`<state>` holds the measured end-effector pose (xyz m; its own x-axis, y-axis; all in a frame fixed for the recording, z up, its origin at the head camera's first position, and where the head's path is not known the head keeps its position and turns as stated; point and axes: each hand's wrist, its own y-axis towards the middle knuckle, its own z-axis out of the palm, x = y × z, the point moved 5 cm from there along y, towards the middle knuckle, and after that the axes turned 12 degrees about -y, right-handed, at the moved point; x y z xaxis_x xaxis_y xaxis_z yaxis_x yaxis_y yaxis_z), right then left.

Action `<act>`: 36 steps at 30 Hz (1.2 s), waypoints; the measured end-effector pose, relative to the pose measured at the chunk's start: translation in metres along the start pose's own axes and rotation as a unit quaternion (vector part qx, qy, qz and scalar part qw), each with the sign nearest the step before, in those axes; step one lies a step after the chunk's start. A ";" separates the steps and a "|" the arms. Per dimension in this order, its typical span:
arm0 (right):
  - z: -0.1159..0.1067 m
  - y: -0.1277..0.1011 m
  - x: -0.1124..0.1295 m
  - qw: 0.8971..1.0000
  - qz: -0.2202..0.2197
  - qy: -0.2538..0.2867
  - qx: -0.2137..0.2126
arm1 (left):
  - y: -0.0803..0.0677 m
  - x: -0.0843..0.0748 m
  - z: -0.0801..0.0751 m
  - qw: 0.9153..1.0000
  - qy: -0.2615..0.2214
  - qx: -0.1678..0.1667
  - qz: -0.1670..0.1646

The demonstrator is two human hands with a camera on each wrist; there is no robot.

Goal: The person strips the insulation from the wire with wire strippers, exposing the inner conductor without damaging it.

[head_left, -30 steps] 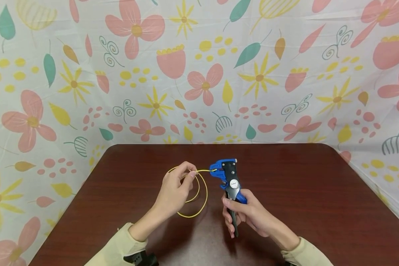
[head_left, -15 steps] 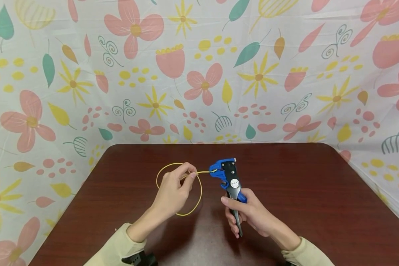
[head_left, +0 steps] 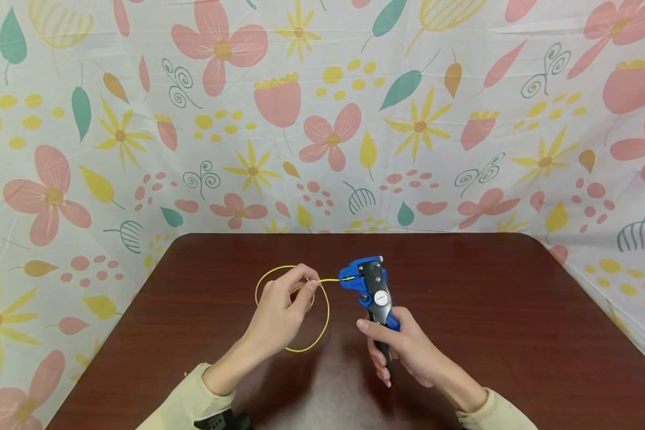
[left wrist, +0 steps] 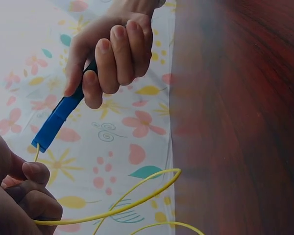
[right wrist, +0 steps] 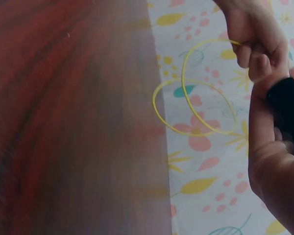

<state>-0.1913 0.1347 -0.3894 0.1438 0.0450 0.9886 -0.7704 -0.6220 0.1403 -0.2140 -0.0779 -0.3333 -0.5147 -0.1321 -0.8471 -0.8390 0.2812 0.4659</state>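
My left hand (head_left: 282,307) pinches a thin yellow wire (head_left: 322,328) that coils in loops below it over the dark wooden table (head_left: 489,310). The wire's free end runs right into the blue head of a wire stripper (head_left: 368,283). My right hand (head_left: 395,349) grips the stripper's handles from below, holding the tool upright above the table. In the left wrist view the right hand (left wrist: 112,54) wraps the blue tool (left wrist: 56,122) and the wire (left wrist: 137,196) curves past my left fingers (left wrist: 34,191). The right wrist view shows the wire loops (right wrist: 196,105) hanging from the left hand (right wrist: 257,41).
A floral cloth (head_left: 322,119) hangs as a backdrop behind and beside the table. The table's far edge (head_left: 355,235) runs just beyond the tool, with rounded corners left and right.
The wire loops have drawn in and shifted left under my left hand. The right hand has moved slightly down the stripper's handles; the tool stays at the wire's end.
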 end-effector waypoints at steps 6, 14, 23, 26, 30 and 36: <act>0.002 0.000 0.001 0.998 -0.005 0.039 0.040 | 0.000 -0.001 -0.004 1.000 0.003 0.008 0.008; 0.003 0.002 0.002 0.997 -0.024 0.055 0.045 | 0.001 -0.003 -0.007 1.000 0.012 0.003 0.011; 0.003 0.003 -0.001 0.999 -0.029 0.032 0.029 | 0.001 -0.003 -0.006 0.999 0.030 -0.006 0.016; 0.003 0.004 -0.001 0.999 -0.028 0.021 0.019 | 0.001 -0.004 -0.006 0.999 0.041 -0.010 0.014; 0.001 0.004 -0.002 1.000 -0.012 -0.006 -0.002 | 0.001 -0.004 -0.006 0.999 0.051 -0.015 0.007; 0.000 0.004 -0.002 0.999 0.006 -0.034 -0.028 | 0.001 -0.003 -0.004 0.998 0.053 -0.014 0.001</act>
<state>-0.1947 0.1321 -0.3905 0.1746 -0.0176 0.9845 -0.8051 -0.5781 0.1324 -0.2138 -0.0814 -0.3290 -0.5317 -0.2321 -0.8145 -0.8414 0.2543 0.4768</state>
